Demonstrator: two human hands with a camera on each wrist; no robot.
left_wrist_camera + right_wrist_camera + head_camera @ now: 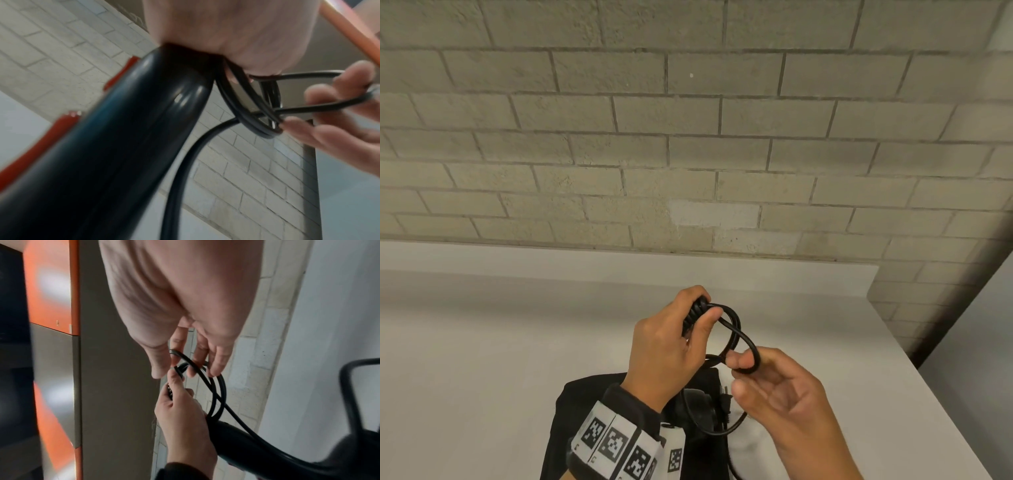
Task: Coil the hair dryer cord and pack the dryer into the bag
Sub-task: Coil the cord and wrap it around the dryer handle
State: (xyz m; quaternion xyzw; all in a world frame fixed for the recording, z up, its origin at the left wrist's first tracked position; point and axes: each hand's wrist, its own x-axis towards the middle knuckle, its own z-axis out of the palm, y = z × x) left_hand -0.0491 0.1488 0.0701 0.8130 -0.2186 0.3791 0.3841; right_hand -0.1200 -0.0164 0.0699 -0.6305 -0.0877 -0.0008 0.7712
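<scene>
While left hand point(667, 346) grips one dryer point(115, 146), right hand point(780, 394) pinches one cord point(739, 334) loop.

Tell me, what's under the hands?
A black bag lies on the white table below the left hand and right hand. Cord hangs over it. The bag's inside is hidden.

Black cord point(736, 329), glossy black dryer point(115, 146) with red trim point(61, 123). Black bag point(571, 404) on a plain white desk point(482, 325). Grey-beige brick wall point(688, 137), dark mortar lines. Wristband point(613, 442): white with black square code patterns. Orange panel point(51, 288) beside.
</scene>
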